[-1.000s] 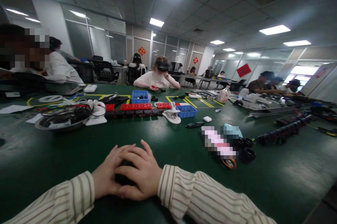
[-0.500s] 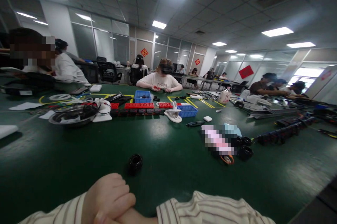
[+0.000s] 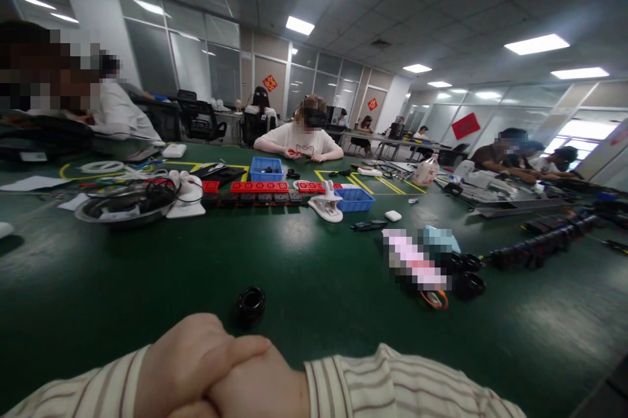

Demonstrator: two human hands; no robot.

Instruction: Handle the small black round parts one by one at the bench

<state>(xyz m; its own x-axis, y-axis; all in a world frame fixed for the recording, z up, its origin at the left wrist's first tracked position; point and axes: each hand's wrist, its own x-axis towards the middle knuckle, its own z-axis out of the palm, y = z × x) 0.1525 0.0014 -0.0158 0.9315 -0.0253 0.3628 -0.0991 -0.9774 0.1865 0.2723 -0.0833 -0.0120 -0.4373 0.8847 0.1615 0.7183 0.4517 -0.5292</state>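
Observation:
Low in the head view my left hand (image 3: 189,359) is closed over my right hand (image 3: 265,382), with one finger stretched across its back. Most of the fingers of my right hand are hidden beneath the left hand and the lower frame edge. Both forearms wear striped cream sleeves and rest at the near side of the green table (image 3: 314,280). Just beyond the hands, touched by neither, lies a small black ring-shaped part (image 3: 250,318).
A metal bowl (image 3: 122,216) of cables stands left. Across the middle are a red strip of blocks (image 3: 259,186), a white clip stand (image 3: 328,205) and blue bins (image 3: 356,201). A pink blurred item (image 3: 415,261) lies right. A person (image 3: 299,140) sits opposite.
My hands have shifted their clasp: the left hand's finger now reaches over the back of the right hand. The right hand has risen further into view. The camera has tilted slightly.

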